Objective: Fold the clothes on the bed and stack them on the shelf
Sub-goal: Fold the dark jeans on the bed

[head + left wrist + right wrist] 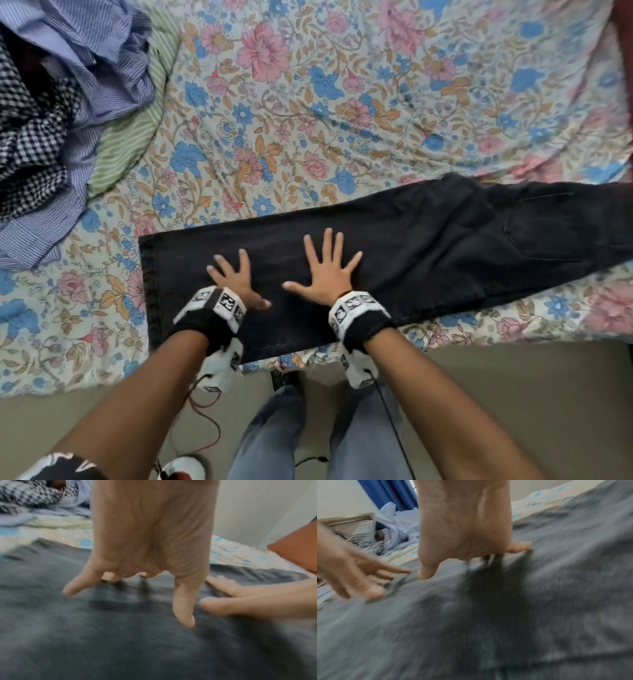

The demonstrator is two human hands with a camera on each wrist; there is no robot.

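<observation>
A pair of black jeans [428, 236] lies flat across the near edge of the bed, legs folded onto each other, hem at the left and back pocket at the right. My left hand [236, 277] presses flat on the leg section with its fingers spread. Beside it, my right hand [325, 267] lies flat on the jeans too, fingers splayed. In the left wrist view the left hand [150, 561] touches the dark denim [120, 642], blurred. The right wrist view shows the right hand [465, 534] on the same denim [505, 615].
A heap of unfolded clothes sits at the bed's far left: a blue striped shirt [89, 68], a black-and-white checked shirt [30, 137] and a green striped piece [130, 130]. The floral bedsheet [342, 102] stretches beyond the jeans. My legs [318, 435] stand against the bed edge.
</observation>
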